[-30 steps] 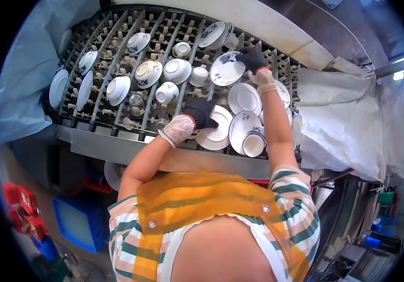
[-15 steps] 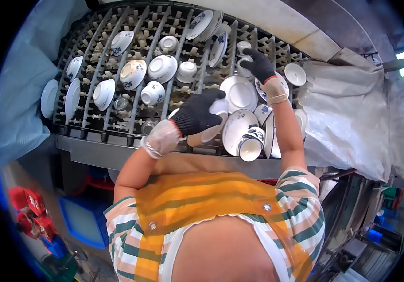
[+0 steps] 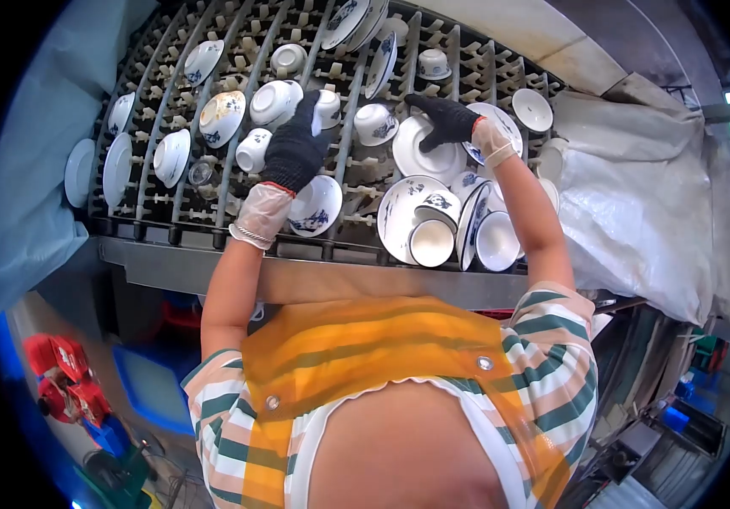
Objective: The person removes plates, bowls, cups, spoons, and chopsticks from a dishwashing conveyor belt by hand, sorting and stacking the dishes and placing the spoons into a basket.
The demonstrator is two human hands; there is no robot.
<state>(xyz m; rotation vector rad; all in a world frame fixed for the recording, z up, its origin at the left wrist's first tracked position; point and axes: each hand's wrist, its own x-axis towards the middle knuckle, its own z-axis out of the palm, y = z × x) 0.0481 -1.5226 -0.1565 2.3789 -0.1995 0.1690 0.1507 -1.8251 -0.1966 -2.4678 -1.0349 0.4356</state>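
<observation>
My left hand (image 3: pixel 295 151), in a black glove with a clear one beneath, is over the rack with its fingers pressed together. A white sliver shows at its fingertips; its shape is hidden. Below its wrist leans a patterned dish (image 3: pixel 317 207). My right hand (image 3: pixel 443 123) has thumb and forefinger spread over a white plate (image 3: pixel 423 159) and holds nothing visible. Just left of it sits an upside-down cup (image 3: pixel 376 125). Nearer my body, a round cup (image 3: pixel 431 243) and a white bowl (image 3: pixel 497 240) lie on their sides among larger patterned dishes (image 3: pixel 399 216).
The pegged rack (image 3: pixel 204 204) carries several bowls and plates, with a stained bowl (image 3: pixel 221 118) among them. A metal edge (image 3: pixel 331 276) runs along its front. Plastic sheets hang left (image 3: pixel 34 187) and right (image 3: pixel 637 204). A blue bin (image 3: pixel 154 382) stands below left.
My left hand has moved left and away from my body. My right hand has shifted left over the plate. The crockery on the rack has shifted left in view, and the upside-down cup has come clear.
</observation>
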